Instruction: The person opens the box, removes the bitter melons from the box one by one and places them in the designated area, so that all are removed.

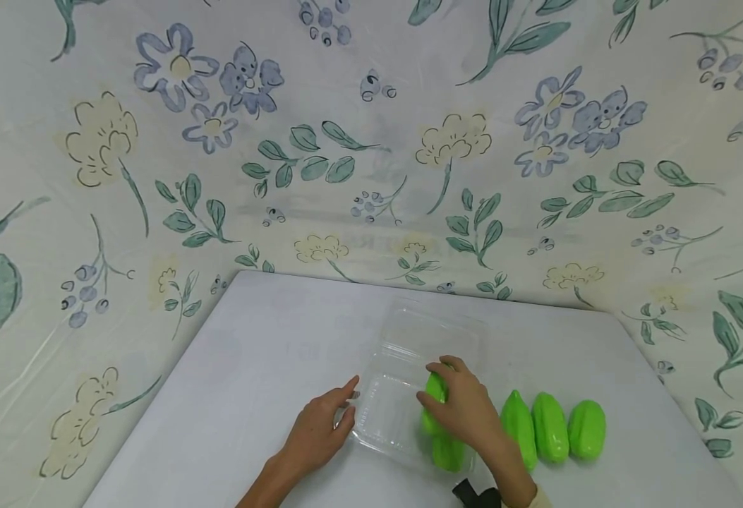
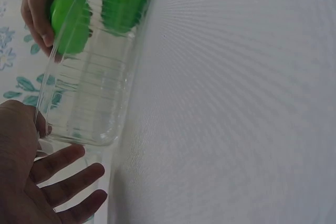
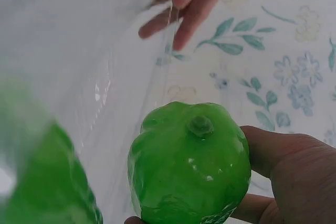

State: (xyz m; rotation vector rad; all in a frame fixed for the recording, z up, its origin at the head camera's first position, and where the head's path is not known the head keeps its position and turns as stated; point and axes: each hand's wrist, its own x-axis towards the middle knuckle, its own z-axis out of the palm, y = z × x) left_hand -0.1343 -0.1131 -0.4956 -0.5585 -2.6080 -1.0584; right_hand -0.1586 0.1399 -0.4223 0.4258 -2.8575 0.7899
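A clear plastic clamshell container (image 1: 384,416) lies on the white table with its lid folded back. My left hand (image 1: 317,430) is at its left edge; in the left wrist view the thumb side of that hand (image 2: 21,166) pinches the rim and the other fingers spread below. My right hand (image 1: 466,409) grips a glossy green, ridged vegetable-shaped piece (image 1: 433,416) over the container's right side. The right wrist view shows a stem nub on this green piece (image 3: 189,166). Another green piece (image 1: 449,455) lies inside the container along the right wall.
To the right of the container, three more green pieces (image 1: 550,427) stand in a row on the white table (image 1: 250,353). A flower-patterned cloth (image 1: 346,141) rises behind and beside the table. A black device (image 1: 475,495) sits by the right wrist.
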